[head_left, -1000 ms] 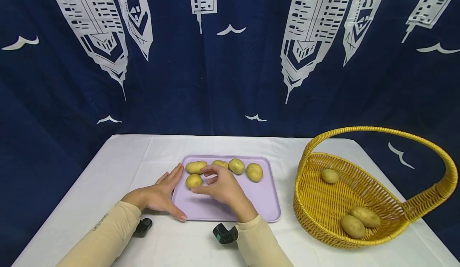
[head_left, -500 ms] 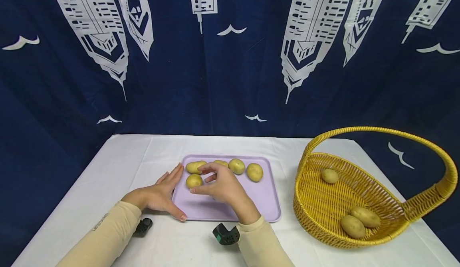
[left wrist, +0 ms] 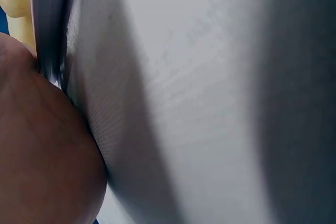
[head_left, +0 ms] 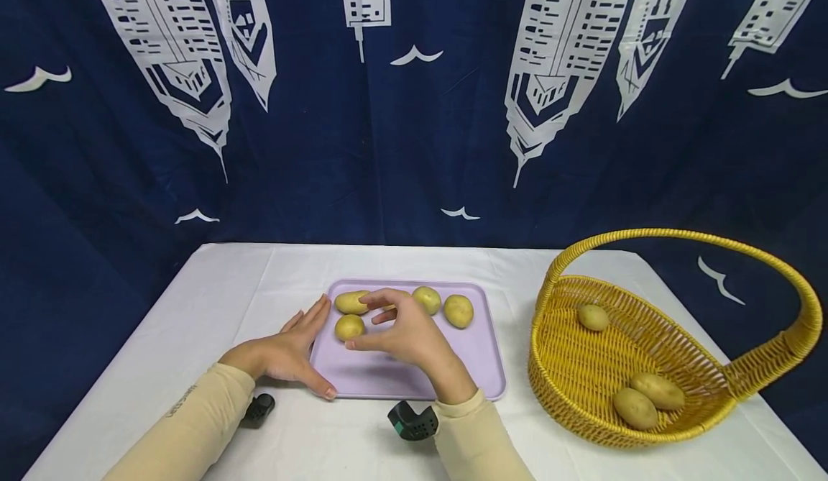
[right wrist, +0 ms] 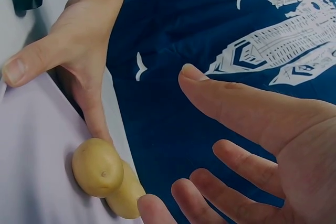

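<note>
A lilac tray (head_left: 362, 379) bears several yellow potatoes. My left hand (head_left: 284, 351) rests at its left edge, fingers spread along the side and thumb at the near corner. Over the tray, my right hand (head_left: 407, 331) holds nothing; its fingers and thumb are apart. Nearest to its thumb lies a round potato (head_left: 349, 328), with a longer potato (head_left: 351, 302) behind. Two more potatoes, one (head_left: 427, 300) and another (head_left: 458, 311), sit along the far side. The right fingers mostly hide one between. The right wrist view shows the round potato (right wrist: 97, 169) apart from my fingers.
On the right stands a yellow wicker basket (head_left: 550, 387) with a tall arched handle and three potatoes inside. White cloth (head_left: 213, 308) covers the table, and a dark blue patterned curtain (head_left: 375, 179) hangs behind it. Black wrist devices sit at both wrists.
My right hand and forearm have shifted slightly to the right and up, covering more of the potato behind the fingers. My left hand, the tray and the potatoes stay in place.
</note>
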The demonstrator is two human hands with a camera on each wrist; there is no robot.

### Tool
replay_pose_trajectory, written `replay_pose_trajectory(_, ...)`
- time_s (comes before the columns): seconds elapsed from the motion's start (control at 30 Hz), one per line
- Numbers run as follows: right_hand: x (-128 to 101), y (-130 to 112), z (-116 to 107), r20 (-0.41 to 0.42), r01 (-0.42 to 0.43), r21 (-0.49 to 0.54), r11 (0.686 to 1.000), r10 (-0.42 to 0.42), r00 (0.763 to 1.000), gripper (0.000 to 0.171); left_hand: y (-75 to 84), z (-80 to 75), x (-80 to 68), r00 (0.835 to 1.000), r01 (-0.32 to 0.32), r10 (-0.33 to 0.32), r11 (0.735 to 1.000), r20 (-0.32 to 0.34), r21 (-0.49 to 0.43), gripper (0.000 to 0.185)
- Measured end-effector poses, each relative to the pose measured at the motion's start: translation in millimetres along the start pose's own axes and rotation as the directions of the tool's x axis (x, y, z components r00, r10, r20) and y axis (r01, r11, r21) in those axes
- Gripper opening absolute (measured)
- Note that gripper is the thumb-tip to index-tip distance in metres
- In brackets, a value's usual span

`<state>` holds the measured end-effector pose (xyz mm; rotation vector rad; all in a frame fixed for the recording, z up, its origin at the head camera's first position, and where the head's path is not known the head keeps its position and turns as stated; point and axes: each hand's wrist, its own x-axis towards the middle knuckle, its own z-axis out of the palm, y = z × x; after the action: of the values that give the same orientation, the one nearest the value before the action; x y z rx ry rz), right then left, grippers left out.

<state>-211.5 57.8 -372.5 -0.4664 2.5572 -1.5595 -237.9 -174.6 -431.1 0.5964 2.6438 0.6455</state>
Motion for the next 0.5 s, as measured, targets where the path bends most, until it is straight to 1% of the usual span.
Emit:
replay_pose_trajectory(0.13, -1.5, -1.3, -2.9, 0.001, -0.002, 0.017, 1.0, 0.002, 1.0, 0.061, 0.2, -0.5, 0.1, 1.0, -0.014, 0.014, 1.0, -0.009, -0.001, 0.15)
replay_pose_trajectory(0.33, -3.8, -1.5, -6.8, -0.002, -0.012, 0.05, 0.999, 0.012, 1.0, 0.062, 1.8, -0.9, -0.2, 1.0, -0.016, 0.016, 1.0, 0.001, 0.0, 0.15)
replay_pose_trajectory(0.5, -4.0, -2.5, -9.7, 0.009, -0.016, 0.045, 0.999, 0.016, 1.0, 0.062, 1.3, -0.6, -0.2, 1.0, -0.021, 0.021, 1.0, -0.007, 0.004, 0.151)
